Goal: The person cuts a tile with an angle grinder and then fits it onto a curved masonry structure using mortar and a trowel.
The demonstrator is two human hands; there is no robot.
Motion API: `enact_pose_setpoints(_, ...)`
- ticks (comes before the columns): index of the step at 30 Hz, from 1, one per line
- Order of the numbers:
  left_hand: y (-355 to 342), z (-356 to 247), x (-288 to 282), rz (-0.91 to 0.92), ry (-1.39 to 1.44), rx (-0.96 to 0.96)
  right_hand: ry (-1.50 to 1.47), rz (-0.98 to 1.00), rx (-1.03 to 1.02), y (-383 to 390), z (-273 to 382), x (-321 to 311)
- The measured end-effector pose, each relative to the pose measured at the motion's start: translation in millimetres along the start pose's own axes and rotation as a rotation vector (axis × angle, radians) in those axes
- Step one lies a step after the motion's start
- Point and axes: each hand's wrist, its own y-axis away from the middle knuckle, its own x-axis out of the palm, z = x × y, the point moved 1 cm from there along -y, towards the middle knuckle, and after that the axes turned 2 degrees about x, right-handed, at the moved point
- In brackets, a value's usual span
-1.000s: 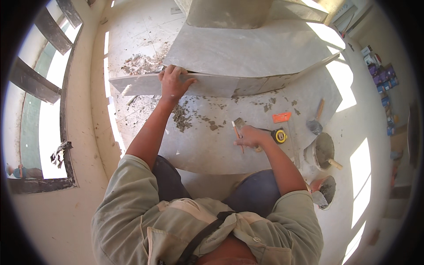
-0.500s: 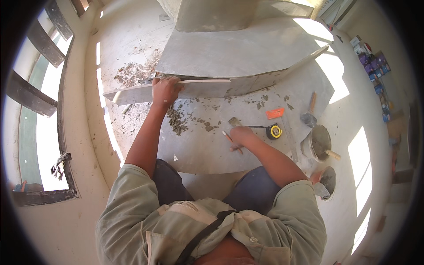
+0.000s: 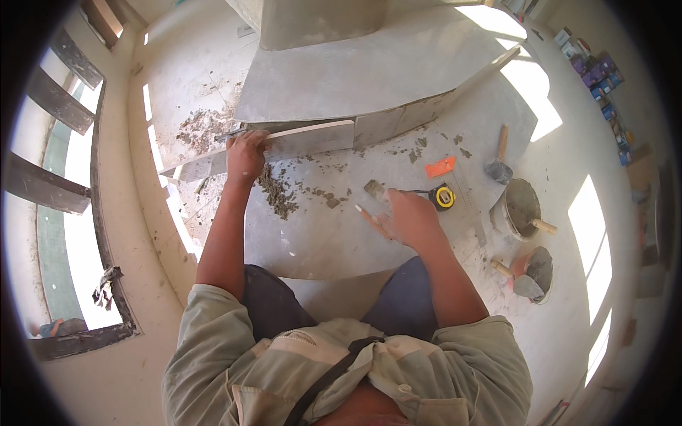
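My left hand [image 3: 246,155] is closed over the top edge of a long, narrow grey tile strip [image 3: 309,142], which stands on edge against the front of a low step [image 3: 341,89]. In my right hand [image 3: 410,216] is a pencil [image 3: 371,220], its pale end pointing left, away from the palm. A yellow and black tape measure [image 3: 442,197] lies just beyond that hand, its blade partly hidden by the fingers. Next to the fingertips sits a small grey-green flat piece [image 3: 375,189]. Crumbled mortar [image 3: 278,193] is scattered below the strip.
An orange flat piece [image 3: 440,167] and a mallet [image 3: 499,170] lie to the right. Nearer stand a bucket [image 3: 497,216] with a wooden-handled tool and a second container [image 3: 545,273] with a trowel. Rubble [image 3: 202,128] covers floor at left, beside a window frame [image 3: 99,213].
My right hand has drawn back slightly to the right with the pencil, and its fingers have spread a little. The left hand stays on the tile strip. The whole view has shifted slightly.
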Motion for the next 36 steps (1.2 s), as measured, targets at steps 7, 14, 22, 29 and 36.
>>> enact_pose_setpoints(7,0,6,2,-0.033,0.036,0.022,0.007,0.277,-0.175,19,3,41)
enact_pose_setpoints(14,-5,-1,-7,-0.024,0.105,0.035,-0.158,0.202,-0.144,8,-9,41)
enact_pose_setpoints(22,-9,2,-8,0.019,0.118,0.021,-0.088,0.213,-0.009,-11,-27,38)
enact_pose_setpoints(29,-5,6,-22,0.080,0.084,-0.022,-0.233,-0.196,0.429,-70,-118,23)
enact_pose_setpoints(36,-6,-29,-63,0.208,0.127,0.011,-0.127,-0.311,0.258,-82,-172,59)
